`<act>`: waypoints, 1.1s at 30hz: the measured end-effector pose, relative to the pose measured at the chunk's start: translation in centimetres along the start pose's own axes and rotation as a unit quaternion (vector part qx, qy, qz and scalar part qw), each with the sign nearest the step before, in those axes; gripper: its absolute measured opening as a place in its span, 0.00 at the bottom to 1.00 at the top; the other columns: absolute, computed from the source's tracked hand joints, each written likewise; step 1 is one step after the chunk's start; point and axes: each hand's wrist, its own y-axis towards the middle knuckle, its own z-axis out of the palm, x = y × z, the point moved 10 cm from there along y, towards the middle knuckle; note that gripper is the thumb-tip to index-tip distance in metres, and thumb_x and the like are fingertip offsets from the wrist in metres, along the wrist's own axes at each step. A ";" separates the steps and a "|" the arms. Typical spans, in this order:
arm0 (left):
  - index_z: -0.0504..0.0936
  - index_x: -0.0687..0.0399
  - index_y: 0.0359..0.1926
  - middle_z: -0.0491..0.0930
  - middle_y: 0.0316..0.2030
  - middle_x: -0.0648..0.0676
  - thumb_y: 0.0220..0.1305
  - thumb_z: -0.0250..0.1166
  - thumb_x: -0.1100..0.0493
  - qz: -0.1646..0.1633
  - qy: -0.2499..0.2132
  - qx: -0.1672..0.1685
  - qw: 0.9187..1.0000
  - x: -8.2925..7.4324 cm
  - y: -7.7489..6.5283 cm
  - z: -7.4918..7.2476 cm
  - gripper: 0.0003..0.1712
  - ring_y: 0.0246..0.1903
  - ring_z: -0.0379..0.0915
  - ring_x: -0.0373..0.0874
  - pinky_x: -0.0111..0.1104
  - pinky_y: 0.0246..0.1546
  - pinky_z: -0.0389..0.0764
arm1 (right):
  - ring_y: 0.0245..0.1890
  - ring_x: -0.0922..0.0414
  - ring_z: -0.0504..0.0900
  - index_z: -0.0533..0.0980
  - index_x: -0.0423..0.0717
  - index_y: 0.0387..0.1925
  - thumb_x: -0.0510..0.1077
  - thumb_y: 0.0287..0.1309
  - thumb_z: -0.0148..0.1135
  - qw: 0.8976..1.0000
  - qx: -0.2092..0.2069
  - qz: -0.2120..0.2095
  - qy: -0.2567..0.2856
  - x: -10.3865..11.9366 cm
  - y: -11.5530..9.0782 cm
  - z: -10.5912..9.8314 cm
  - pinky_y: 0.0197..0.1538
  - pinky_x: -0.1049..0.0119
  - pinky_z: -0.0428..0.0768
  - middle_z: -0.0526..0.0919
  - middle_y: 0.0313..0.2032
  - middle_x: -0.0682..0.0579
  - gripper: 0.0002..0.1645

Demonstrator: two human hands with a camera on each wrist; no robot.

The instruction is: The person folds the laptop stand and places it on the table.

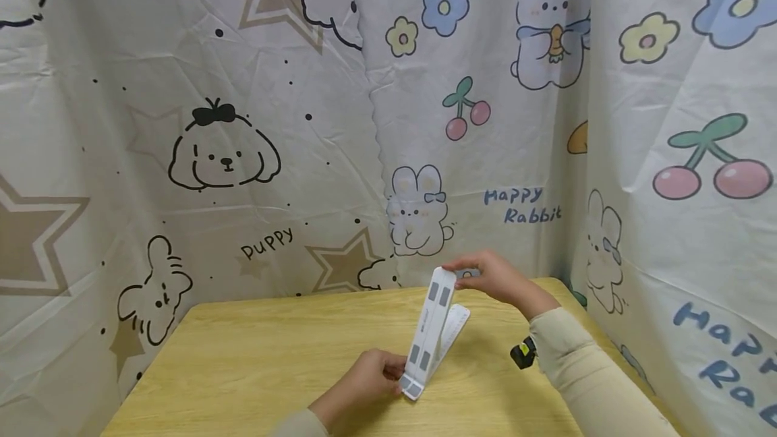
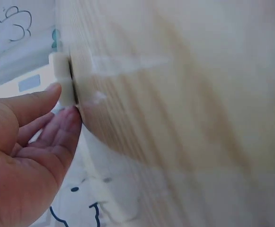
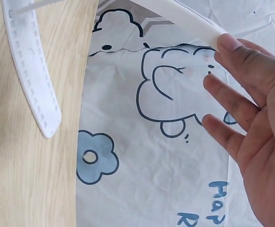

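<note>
Though slim, stand w/ rect. pads

The white, long-armed plastic stand carries rectangular grey pads, and faint dashes edge its second arm. Yellow wood grain streaks the flat worktop. The hanging off-white cloth is printed with tan stars, black dots and black-outlined puppies on the left, and rabbits, blue and yellow flowers, pink cherries with green leaves and blue lettering on the right. The long fabric sleeve is plain cream.
</note>
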 end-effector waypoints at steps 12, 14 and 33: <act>0.86 0.63 0.36 0.84 0.30 0.51 0.39 0.85 0.68 -0.041 0.049 -0.063 0.996 -1.1 -0.2 0.9 0.21 0.32 0.77 0.41 0.30 0.32 0.80 | 0.71 0.44 0.70 0.73 0.59 0.71 0.41 0.67 0.66 0.994 0.104 -0.021 0.028 0.3 0.7 1.2 0.72 0.43 0.69 0.73 0.71 0.52 0.32; 0.85 0.63 0.35 0.83 0.28 0.51 0.37 0.85 0.69 -0.040 0.060 -0.072 0.995 -1.2 -0.1 1.0 0.21 0.30 0.76 0.40 0.29 0.30 0.79 | 0.70 0.44 0.72 0.73 0.59 0.70 0.41 0.68 0.65 0.994 0.103 -0.021 0.032 0.3 0.7 1.1 0.71 0.43 0.70 0.74 0.70 0.50 0.31; 0.83 0.65 0.51 0.81 0.39 0.50 0.37 0.84 0.65 0.003 0.160 -0.001 0.987 -1.5 0.9 1.0 0.34 0.39 0.75 0.38 0.28 0.43 0.81 | 0.61 0.44 0.81 0.80 0.46 0.62 0.46 0.61 0.73 0.994 0.085 0.012 0.072 -1.2 -2.0 -0.5 0.63 0.45 0.80 0.85 0.58 0.49 0.28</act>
